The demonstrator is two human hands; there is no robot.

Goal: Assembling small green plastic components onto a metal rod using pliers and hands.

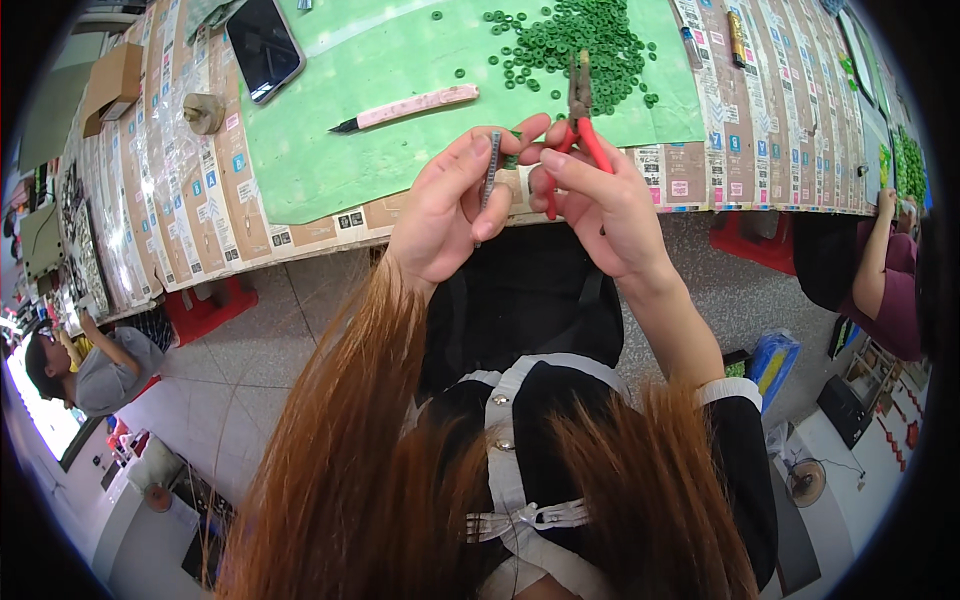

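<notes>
My left hand (445,205) pinches a thin grey metal strip (490,170), held upright at the table's near edge. Right beside it, my right hand (600,200) grips red-handled pliers (580,110) whose jaws point away from me toward a heap of small green rings (575,45). The rings lie on a green mat (330,150) spread over the table. Both hands nearly touch above the mat's front edge. What sits between the fingertips is too small to tell.
A pink-handled craft knife (405,108) lies on the mat left of the hands. A dark phone (265,45) and a small round roll (203,112) sit at the table's left. One person sits at the far left (95,365), another at the right (885,270).
</notes>
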